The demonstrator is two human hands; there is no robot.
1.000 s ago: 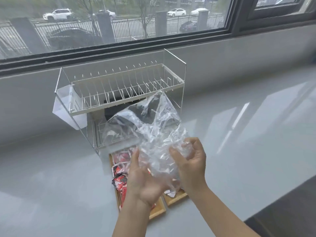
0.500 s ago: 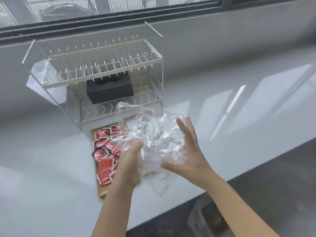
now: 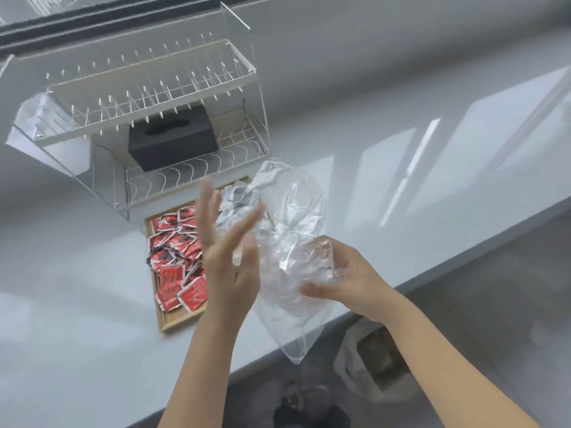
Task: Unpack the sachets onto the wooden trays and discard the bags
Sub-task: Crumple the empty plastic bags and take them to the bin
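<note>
A crumpled clear plastic bag [image 3: 290,230] hangs in the air above the counter's front edge. My right hand [image 3: 343,273] grips its bunched middle, fingers curled round the film. My left hand [image 3: 225,257] is flat beside the bag with fingers straight and spread, pressing against its left side. Behind my left hand lies a wooden tray [image 3: 173,322] covered with several red sachets [image 3: 176,261]. A second tray with black-and-white sachets [image 3: 238,196] shows partly through the bag.
A white two-tier dish rack [image 3: 148,97] stands at the back, holding a black tissue box [image 3: 173,137]. The grey counter's front edge [image 3: 432,267] runs diagonally. Below it on the floor stands a bin with a plastic liner [image 3: 370,362].
The view has tilted down, showing the floor and bin. The bag has shifted right toward the counter edge. My right hand now clutches it, and my left hand has opened flat.
</note>
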